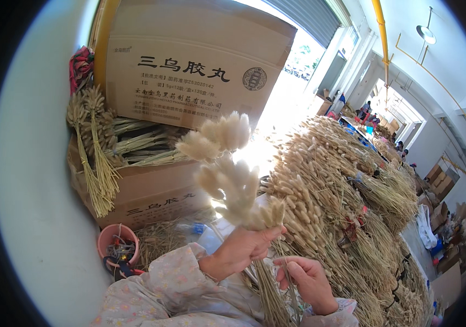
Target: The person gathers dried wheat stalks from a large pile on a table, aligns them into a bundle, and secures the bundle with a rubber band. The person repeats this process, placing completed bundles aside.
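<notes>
My left hand [242, 252] is closed around a bunch of dried bunny-tail grass [234, 182], just below its fluffy cream heads. The bunch stands upright, tilted a little left, and its thin stems hang down below my fist. To the right and slightly lower, my right hand [308, 279] has its thumb and fingers pinched together on a thin grass stem [280, 259] beside the bunch. Its fingertips are partly hidden. Right of both hands lies a big heap of the same dried grass [325, 218], heads toward the left and stems toward the right.
An open cardboard box [151, 188] at the left holds tied grass bundles [94, 141], some hanging over its edge. Its tall flap [200, 32] stands up behind. A pink bucket [118, 231] with small tools sits in front. Several people [366, 109] are far off near the doorway.
</notes>
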Available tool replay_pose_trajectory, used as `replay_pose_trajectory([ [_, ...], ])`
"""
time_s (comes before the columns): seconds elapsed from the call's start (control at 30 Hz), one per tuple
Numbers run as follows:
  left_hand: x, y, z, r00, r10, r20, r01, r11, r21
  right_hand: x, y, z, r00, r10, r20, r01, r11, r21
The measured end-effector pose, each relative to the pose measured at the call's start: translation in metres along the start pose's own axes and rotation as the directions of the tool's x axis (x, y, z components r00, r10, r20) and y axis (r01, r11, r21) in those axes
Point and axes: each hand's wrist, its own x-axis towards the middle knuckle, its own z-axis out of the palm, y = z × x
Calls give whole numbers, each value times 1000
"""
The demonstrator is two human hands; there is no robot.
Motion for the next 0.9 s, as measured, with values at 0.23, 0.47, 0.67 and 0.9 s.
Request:
replay_pose_trajectory([
  [0.23, 3, -4, -2, 994, 22, 110, -11, 995, -95, -12, 23, -2, 968, -165, -190, 139, 980, -143],
  [0.47, 4, -8, -2, 963, 130, 238, -109, 989, -99, -3, 25, 16, 816, -554, -167, 326, 678, -659],
  [0.67, 4, -13, -1, 993, 101, 64, -101, 995, 5, 4, 28, 18, 664, -747, 15, 318, 264, -910],
  [0.9, 2, -11, 4, 997, 54, 55, -61, 990, 125, 2, 33, 19, 668, -719, 194, 224, -54, -973],
])
